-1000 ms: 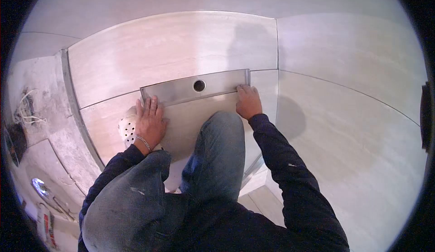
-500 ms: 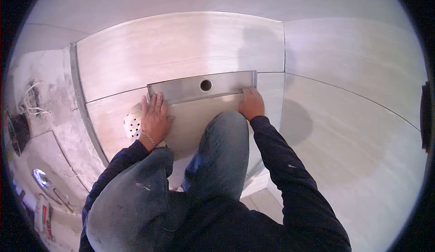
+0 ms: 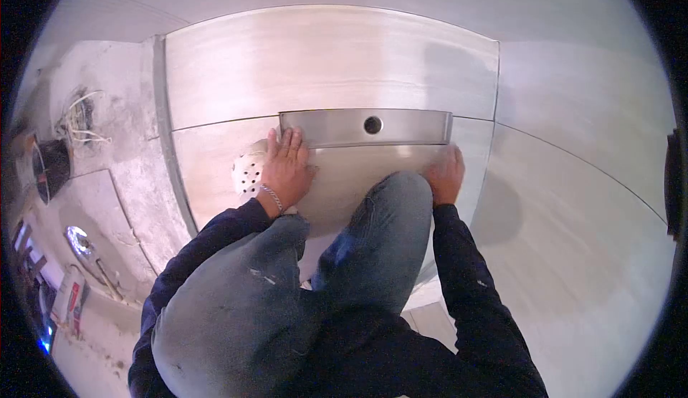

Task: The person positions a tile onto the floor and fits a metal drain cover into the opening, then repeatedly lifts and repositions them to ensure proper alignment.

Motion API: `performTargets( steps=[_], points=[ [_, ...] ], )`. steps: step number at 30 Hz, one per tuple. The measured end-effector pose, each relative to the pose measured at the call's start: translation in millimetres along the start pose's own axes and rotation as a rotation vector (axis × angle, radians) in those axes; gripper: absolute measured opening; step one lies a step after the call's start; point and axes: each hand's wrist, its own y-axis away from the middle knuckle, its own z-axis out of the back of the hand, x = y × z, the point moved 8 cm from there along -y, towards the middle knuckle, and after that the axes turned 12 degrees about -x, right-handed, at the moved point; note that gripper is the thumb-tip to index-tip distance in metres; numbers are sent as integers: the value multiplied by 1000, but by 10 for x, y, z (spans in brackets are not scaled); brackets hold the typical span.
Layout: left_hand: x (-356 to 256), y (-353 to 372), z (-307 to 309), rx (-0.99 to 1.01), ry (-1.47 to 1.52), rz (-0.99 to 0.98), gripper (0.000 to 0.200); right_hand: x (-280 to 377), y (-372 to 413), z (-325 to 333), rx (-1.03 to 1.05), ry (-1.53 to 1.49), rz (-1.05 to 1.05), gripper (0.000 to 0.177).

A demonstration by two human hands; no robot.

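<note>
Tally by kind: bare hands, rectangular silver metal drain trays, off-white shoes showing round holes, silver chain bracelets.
Bare left hand and bare right hand: 2
Rectangular silver metal drain tray: 1
Off-white shoe showing round holes: 1
Silver chain bracelet: 1
Total: 5

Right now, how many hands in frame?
2: left hand at the left end of the metal tray, right hand by its lower right corner, fingers blurred. No others show.

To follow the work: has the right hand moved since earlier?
Yes: judged against the metal channel, the right hand has drawn slightly back from it.
</note>
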Motion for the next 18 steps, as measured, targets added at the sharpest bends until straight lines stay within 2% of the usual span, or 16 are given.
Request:
performTargets(
  steps=[2,3,5,6,8,9,11,12,14,15,18],
  points=[
    [-1,6,0,-3,-11,5,58,-291,308,54,-100,278,-114,52],
    [-5,8,12,-12,-9,1,57,-413,504,1,-99,271,-115,52],
    [-1,2,26,-3,-5,9,57,-833,891,129,-232,512,-461,44],
    [-15,-5,28,6,4,14,56,-881,986,139,-233,514,-465,44],
    [-22,-13,39,13,16,16,56,-1159,1372,227,-164,522,-994,35],
    [-18,-22,38,18,26,24,55,-1155,1402,233,-169,528,-1002,35],
    [-30,-34,37,9,29,21,55,-1173,1474,142,172,847,-1049,40],
    [-30,-34,39,2,29,28,54,-1215,1499,56,170,851,-1059,40],
    [-46,-51,32,9,23,30,54,-1214,1541,98,-192,1043,-1154,42],
    [-52,-56,31,18,16,40,53,-1228,1546,83,-191,1050,-1168,42],
    [-103,-79,30,28,1,33,48,-1034,1535,271,-291,863,-1508,46]
  ],
)
